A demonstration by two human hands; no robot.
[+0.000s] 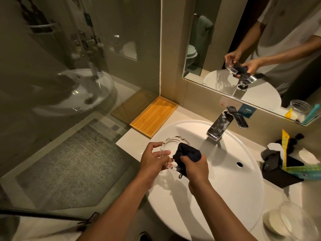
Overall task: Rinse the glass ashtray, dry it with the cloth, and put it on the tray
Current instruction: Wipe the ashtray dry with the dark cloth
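My left hand (153,158) holds the clear glass ashtray (171,143) by its near rim, tilted over the left edge of the white basin (225,180). My right hand (195,166) grips a dark blue cloth (188,153) bunched up and pressed into the ashtray's bowl. An empty bamboo tray (153,117) lies on the counter to the far left of the basin, against the wall corner.
A chrome tap (222,124) stands behind the basin with no water running. A black holder with sachets (284,164) and a glass jar (293,221) sit on the counter at right. A glass shower wall (69,84) borders the counter's left side. A mirror (251,49) hangs above.
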